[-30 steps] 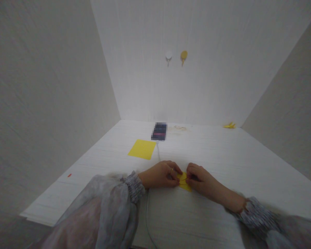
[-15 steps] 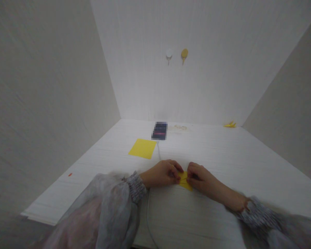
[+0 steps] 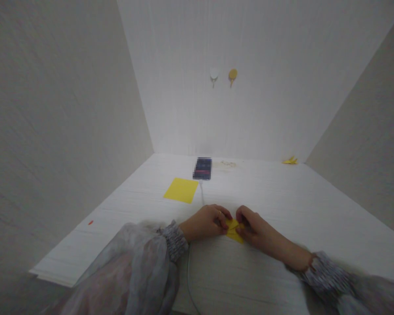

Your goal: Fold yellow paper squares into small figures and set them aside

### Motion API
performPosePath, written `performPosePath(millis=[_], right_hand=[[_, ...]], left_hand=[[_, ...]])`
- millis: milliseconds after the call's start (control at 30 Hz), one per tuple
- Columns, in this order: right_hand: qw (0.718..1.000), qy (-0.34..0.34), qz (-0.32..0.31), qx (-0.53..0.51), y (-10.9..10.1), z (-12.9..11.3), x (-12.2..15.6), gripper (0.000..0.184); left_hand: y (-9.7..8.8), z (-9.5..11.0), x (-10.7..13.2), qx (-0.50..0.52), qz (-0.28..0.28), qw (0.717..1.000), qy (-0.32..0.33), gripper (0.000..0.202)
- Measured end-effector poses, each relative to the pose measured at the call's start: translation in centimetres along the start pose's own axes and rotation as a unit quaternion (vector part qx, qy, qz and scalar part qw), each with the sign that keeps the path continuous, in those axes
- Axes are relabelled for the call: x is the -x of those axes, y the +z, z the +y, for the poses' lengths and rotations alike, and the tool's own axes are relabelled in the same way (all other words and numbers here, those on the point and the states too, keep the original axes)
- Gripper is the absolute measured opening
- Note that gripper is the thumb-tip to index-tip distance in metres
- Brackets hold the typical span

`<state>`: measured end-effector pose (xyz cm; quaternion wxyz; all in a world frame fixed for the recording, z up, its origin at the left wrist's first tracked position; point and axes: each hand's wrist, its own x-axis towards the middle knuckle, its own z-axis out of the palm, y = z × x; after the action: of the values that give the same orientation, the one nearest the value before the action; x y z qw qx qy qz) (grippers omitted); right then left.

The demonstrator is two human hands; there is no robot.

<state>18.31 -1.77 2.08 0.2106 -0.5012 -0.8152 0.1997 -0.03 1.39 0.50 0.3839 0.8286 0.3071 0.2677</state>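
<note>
A small folded piece of yellow paper [image 3: 233, 229] lies between my two hands near the middle of the table, with crease lines across it. My left hand [image 3: 207, 223] grips its left side with curled fingers; a ring shows on one finger. From the right, my right hand [image 3: 254, 227] pinches the paper's edge between thumb and fingers. Parts of the paper are hidden under the fingertips. Farther back to the left, a flat square yellow sheet [image 3: 181, 190] rests on the table.
A blurred-out dark phone [image 3: 202, 168] lies at the back, its white cable [image 3: 188, 275] running forward beneath my left wrist. A folded yellow paper shape [image 3: 290, 161] sits in the back right corner. Two hooks, one white [image 3: 213, 74] and one yellow [image 3: 233, 74], hang on the wall. A small red piece [image 3: 91, 222] lies left.
My right thumb and fingers have spread slightly apart on the paper, and a folded flap shows more clearly. The whole view has shifted a little.
</note>
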Motion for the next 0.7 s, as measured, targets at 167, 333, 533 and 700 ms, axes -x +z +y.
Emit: performPosePath(millis=[167, 333, 533, 700], right_hand=[[0.996, -0.086, -0.03, -0.007, -0.1, 0.5, 0.2, 0.022], [0.992, -0.115, -0.046, 0.02, -0.4, 0.2, 0.9, 0.022], [0.99, -0.123, -0.071, 0.025, -0.9, -0.2, 1.1, 0.021], [0.99, -0.126, -0.067, 0.022, -0.8, 0.1, 0.9, 0.018]], left_hand=[[0.0, 0.0, 0.0, -0.031, 0.0, 0.999, 0.02, 0.002], [-0.7, 0.8, 0.6, -0.082, -0.038, 0.993, 0.077, 0.007], [-2.1, 1.3, 1.5, -0.182, -0.078, 0.969, 0.149, 0.024], [-2.5, 1.6, 1.7, -0.267, -0.092, 0.942, 0.18, 0.033]])
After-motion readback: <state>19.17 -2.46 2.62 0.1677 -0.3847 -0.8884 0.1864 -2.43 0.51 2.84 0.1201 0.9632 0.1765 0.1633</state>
